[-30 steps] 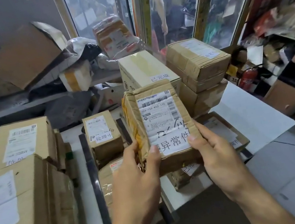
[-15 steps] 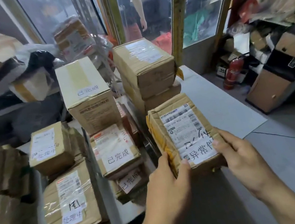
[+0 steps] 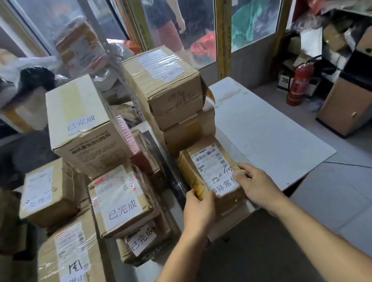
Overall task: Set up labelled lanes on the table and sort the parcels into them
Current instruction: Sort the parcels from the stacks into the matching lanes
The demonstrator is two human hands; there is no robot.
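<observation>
Head view, lower centre: left hand [image 3: 200,208] and right hand [image 3: 256,184] both gripping small taped parcel [image 3: 210,170] by its near end, set on white worktop [image 3: 267,132] just before stacked boxes [image 3: 173,98], labelled parcels [image 3: 120,198] at left.

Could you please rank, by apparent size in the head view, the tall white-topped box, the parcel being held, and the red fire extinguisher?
1. tall white-topped box
2. held parcel
3. fire extinguisher, though it stands farther away, so its true size is unsure.
</observation>
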